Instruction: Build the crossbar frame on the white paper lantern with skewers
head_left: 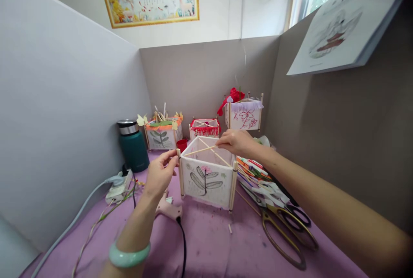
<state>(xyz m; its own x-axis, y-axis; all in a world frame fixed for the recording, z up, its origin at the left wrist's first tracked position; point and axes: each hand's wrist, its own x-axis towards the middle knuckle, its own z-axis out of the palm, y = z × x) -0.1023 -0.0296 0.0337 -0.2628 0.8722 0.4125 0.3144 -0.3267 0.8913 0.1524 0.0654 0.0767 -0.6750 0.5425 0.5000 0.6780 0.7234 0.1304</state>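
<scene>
A white box-shaped lantern frame (206, 183), painted with a leafy plant and a pink flower, stands upright at the centre with wooden posts at its corners. Thin sticks cross over its open top. My left hand (161, 172) has its fingers closed on the top of the left corner post. Over the top of the frame, my right hand (237, 142) pinches a thin wooden stick (200, 150), whose other end reaches the left corner. A pink glue gun (169, 209) lies beside my left forearm, partly hidden by it.
Large scissors (280, 226) and a pile of markers (254, 169) lie at the right. A teal bottle (134, 149) and a power strip (119, 189) are at the left. Behind are decorated boxes (161, 138), a small red box (204, 131) and a purple-fringed one (245, 118). Grey partitions (209, 75) surround the table.
</scene>
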